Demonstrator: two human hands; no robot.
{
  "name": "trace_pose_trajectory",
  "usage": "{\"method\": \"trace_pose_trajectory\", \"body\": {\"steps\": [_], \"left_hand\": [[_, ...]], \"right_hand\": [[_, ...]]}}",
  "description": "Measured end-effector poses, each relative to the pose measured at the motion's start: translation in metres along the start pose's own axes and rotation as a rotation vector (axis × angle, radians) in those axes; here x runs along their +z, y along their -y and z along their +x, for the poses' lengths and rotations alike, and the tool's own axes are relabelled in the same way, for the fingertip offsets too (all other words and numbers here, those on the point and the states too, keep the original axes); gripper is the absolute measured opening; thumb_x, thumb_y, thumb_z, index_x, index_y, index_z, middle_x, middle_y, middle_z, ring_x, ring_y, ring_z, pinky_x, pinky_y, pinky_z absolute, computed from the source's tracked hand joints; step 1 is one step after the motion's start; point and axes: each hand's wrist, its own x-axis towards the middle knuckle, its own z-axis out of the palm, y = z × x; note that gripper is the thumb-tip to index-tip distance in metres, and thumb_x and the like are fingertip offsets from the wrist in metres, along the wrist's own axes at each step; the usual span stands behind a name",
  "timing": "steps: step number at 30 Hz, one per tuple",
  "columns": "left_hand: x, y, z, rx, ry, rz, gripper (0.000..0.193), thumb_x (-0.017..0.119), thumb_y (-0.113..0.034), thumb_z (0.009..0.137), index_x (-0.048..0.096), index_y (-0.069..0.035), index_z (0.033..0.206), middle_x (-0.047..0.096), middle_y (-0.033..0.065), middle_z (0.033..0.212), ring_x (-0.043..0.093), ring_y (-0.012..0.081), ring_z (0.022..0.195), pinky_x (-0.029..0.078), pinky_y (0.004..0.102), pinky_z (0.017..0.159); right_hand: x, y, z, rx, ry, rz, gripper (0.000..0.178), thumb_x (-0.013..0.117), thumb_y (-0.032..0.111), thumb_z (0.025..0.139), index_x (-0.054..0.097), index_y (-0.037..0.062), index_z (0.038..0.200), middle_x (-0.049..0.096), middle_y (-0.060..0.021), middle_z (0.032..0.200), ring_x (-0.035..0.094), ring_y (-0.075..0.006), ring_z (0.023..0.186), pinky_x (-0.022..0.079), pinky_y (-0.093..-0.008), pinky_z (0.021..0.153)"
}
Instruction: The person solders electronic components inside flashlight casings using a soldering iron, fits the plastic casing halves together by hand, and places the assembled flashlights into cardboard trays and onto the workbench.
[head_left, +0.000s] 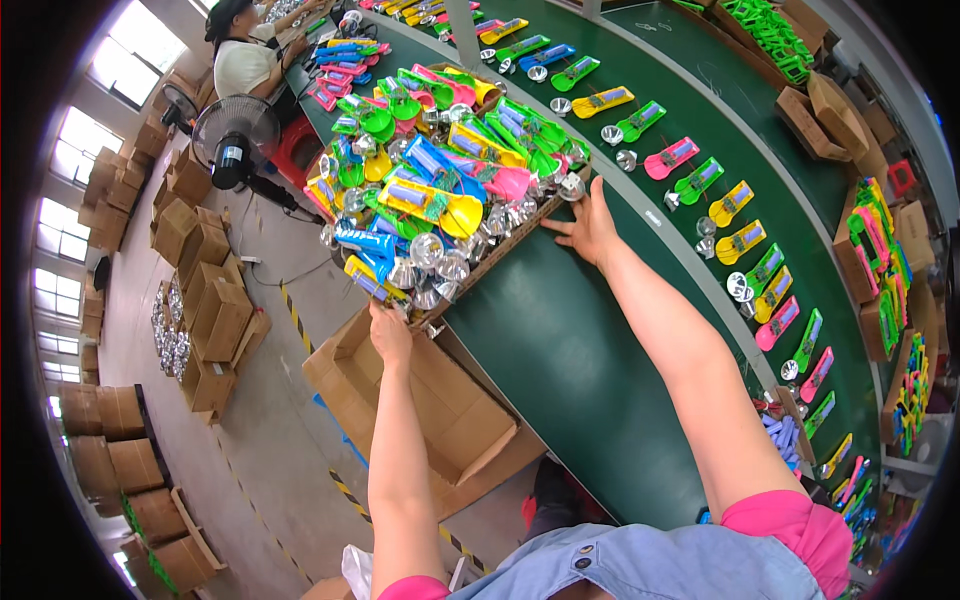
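A shallow cardboard box (497, 250) sits on the green bench in front of me, heaped with plastic flashlight half-shells (430, 200) in yellow, green, blue and pink. Many hold purple batteries and thin wires, with shiny silver reflectors (428, 250) among them. My left hand (390, 335) is closed on the box's near left corner, its fingertips partly hidden. On the right side, my right hand (592, 228) lies against the box's edge with thumb and fingers spread, close to a loose reflector (571, 187).
An open cardboard carton (430, 400) stands below the bench's left edge. To the right, a green conveyor (690, 240) carries rows of half-shells with reflectors. A fan (232, 150) and a seated person (245, 65) are at the far left. Stacked cartons (215, 300) line the floor.
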Motion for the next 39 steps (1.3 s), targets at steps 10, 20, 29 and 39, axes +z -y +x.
{"method": "trace_pose_trajectory", "body": {"steps": [10, 20, 29, 39], "left_hand": [[-0.018, 0.045, 0.002, -0.097, 0.015, -0.255, 0.037, 0.039, -0.022, 0.088, 0.045, 0.002, 0.116, 0.058, 0.0225, 0.103, 0.054, 0.0372, 0.095, 0.042, 0.0423, 0.081], [-0.034, 0.343, -0.234, -0.101, -0.227, 0.478, 0.069, 0.056, -0.037, 0.083, 0.023, -0.007, 0.135, 0.050, 0.0197, 0.115, 0.052, 0.0329, 0.102, 0.044, 0.0465, 0.080], [-0.008, 0.365, -0.245, -0.443, -0.053, -0.137, 0.032, 0.043, -0.023, 0.090, 0.045, -0.002, 0.114, 0.056, 0.0136, 0.081, 0.057, 0.0193, 0.064, 0.047, 0.0321, 0.052], [0.009, 0.165, -0.225, -0.590, 0.228, -0.636, 0.056, 0.043, -0.044, 0.087, 0.043, -0.003, 0.125, 0.053, 0.0080, 0.114, 0.053, 0.0212, 0.092, 0.042, 0.0321, 0.081]], "right_hand": [[0.056, -0.082, -0.089, 0.209, -0.303, 0.177, 0.051, 0.039, 0.043, 0.089, 0.039, 0.0043, 0.122, 0.051, -0.0123, 0.122, 0.053, -0.0268, 0.106, 0.035, -0.0402, 0.091], [0.172, 0.029, -0.320, -0.844, 0.985, 0.324, 0.031, 0.051, 0.020, 0.087, 0.052, -0.0061, 0.105, 0.058, -0.0174, 0.104, 0.058, -0.0269, 0.092, 0.041, -0.0352, 0.088], [0.116, 0.008, -0.397, -0.908, 0.706, 0.500, 0.044, 0.053, 0.035, 0.083, 0.053, -0.0066, 0.099, 0.056, -0.0186, 0.102, 0.058, -0.0250, 0.085, 0.046, -0.0335, 0.072], [0.006, -0.078, -0.500, -0.876, 0.797, 0.663, 0.063, 0.052, 0.049, 0.077, 0.051, -0.0096, 0.100, 0.056, -0.0201, 0.098, 0.058, -0.0245, 0.081, 0.047, -0.0321, 0.066]]}}
